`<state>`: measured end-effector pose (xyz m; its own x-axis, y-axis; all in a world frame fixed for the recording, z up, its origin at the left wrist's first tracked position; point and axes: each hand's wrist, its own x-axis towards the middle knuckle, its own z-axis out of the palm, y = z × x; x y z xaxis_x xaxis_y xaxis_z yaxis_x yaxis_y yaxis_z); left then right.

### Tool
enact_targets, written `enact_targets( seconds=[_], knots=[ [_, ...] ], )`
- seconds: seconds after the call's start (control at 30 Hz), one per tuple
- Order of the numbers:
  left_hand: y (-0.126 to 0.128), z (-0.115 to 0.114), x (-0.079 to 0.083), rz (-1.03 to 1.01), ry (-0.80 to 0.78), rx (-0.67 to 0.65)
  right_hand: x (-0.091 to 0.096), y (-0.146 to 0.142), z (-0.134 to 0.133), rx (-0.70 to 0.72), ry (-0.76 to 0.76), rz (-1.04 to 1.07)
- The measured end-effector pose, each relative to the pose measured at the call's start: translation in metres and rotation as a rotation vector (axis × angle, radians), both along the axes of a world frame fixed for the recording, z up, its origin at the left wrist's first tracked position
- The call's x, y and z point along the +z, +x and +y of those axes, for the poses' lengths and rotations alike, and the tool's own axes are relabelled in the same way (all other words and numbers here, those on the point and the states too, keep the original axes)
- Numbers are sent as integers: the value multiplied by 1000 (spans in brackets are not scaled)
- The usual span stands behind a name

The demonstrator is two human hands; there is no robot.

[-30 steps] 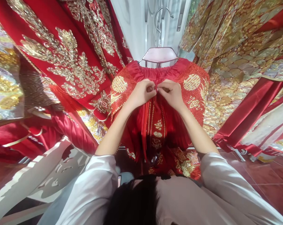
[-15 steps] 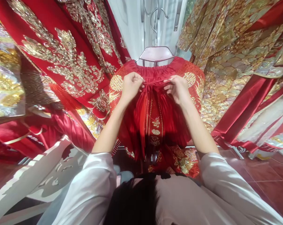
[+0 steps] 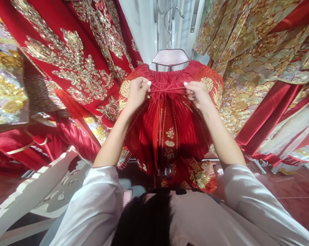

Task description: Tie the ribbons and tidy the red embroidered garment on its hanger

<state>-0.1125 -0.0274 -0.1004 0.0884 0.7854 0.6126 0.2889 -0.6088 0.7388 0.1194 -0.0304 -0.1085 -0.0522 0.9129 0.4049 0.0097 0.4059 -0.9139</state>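
Observation:
A red pleated skirt point(image 3: 146, 126) with a gathered waistband and a gold-embroidered front panel hangs in front of me. Behind it shows a red garment point(image 3: 215, 82) with gold round emblems at the shoulders; both are on a hanger point(image 3: 171, 57). Across the waist runs a thin red drawstring point(image 3: 164, 89), tied into a bow at the middle. My left hand point(image 3: 139, 91) is closed, pinching one loop of the bow. On the other side my right hand point(image 3: 197, 93) pinches the opposite loop. Loose string ends hang down over the pleats.
Red fabric with gold sequin work point(image 3: 77, 65) hangs close on the left, and gold scale-patterned garments point(image 3: 254, 75) hang on the right. A white carved chair point(image 3: 41, 184) stands at lower left. Red embroidered cloth point(image 3: 195, 174) lies low near the tiled floor point(image 3: 290, 191).
My hands have moved apart, left hand leftward and right hand rightward, drawing the bow's loops out wide. The bow now shows clearly at the middle of the waist.

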Motion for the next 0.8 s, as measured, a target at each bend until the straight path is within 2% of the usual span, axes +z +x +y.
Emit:
enact_targets(
  seconds=[0.1,0.17,0.3,0.37,0.47,0.6,0.7,0.8],
  knots=[
    [-13,-1,-1,107,-5,27,-5,5,5,-117,48,-95],
    [-16,-4,-1,178,19,40,-7,3,9,-233,131,-195],
    [-5,-14,1,369,240,174,-8,-5,15,-432,283,-337],
    [7,-17,2,510,360,238,-6,-8,16,-435,305,-344],
    [24,-11,-1,677,444,223,-1,-7,17,-356,307,-293],
    [34,5,-15,716,490,173,5,-2,17,-285,298,-242],
    [32,8,-25,743,513,70,8,1,18,-279,305,-236],
    [25,0,-29,819,530,-39,9,2,20,-289,308,-275]
  ],
)
